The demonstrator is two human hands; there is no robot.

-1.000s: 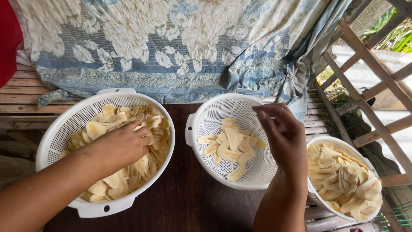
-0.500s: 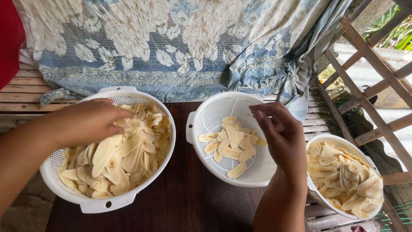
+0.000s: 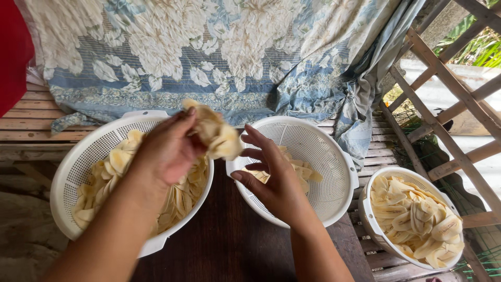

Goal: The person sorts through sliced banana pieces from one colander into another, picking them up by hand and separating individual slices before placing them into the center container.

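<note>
My left hand (image 3: 169, 149) is raised above the left white colander (image 3: 78, 156) and grips a bunch of pale banana slices (image 3: 216, 137). That bunch hangs over the gap between the left colander and the middle white colander (image 3: 323, 151). My right hand (image 3: 271, 175) is spread open over the middle colander's near left side, fingers reaching toward the held slices. More banana slices (image 3: 112, 162) fill the left colander. A few slices (image 3: 302, 169) lie in the middle one, partly hidden by my right hand.
A third white colander (image 3: 365, 209) full of banana slices (image 3: 412, 214) sits at the right on wooden slats. The other two stand on a dark wooden table (image 3: 224, 245). A flowered blue cloth (image 3: 219, 52) drapes behind. A wooden frame (image 3: 449, 89) leans at right.
My left hand lifted a bunch of slices out of the left colander and carried it right. My right hand moved left from the middle colander's right side and opened toward the bunch.
</note>
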